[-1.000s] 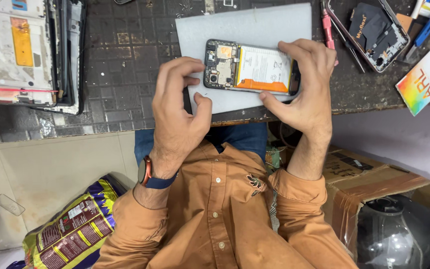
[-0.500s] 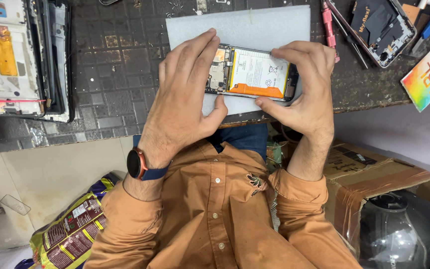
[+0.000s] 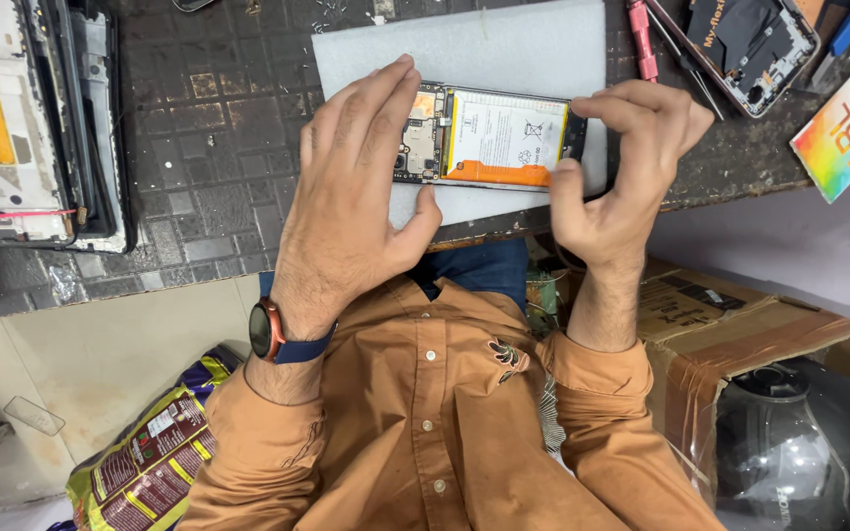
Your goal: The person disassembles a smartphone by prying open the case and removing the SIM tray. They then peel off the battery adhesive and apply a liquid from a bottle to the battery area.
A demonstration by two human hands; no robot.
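Observation:
An opened phone (image 3: 504, 133) with its back cover off lies on a white foam pad (image 3: 504, 44). It shows a white battery with an orange strip and a circuit board at its left end. My left hand (image 3: 346, 206), with a watch on the wrist, lies over the phone's left end, fingers spread on top and thumb at the near edge. My right hand (image 3: 622, 177) is curled around the right end, fingertips on the far corner and thumb pressing the near edge by the orange strip.
The pad sits on a dark gridded mat (image 3: 209, 147). A dismantled screen frame (image 3: 12, 128) lies at the far left. At the top right are another opened phone (image 3: 750, 44), a red-handled tool (image 3: 639, 34) and a colourful card (image 3: 843, 128). A cardboard box (image 3: 740, 334) stands below the table edge.
My left hand has slid further over the phone's left end, and the fingers flattened. My right hand loosened from a full wrap into a curled fingertip hold. The phone sits lower on the pad.

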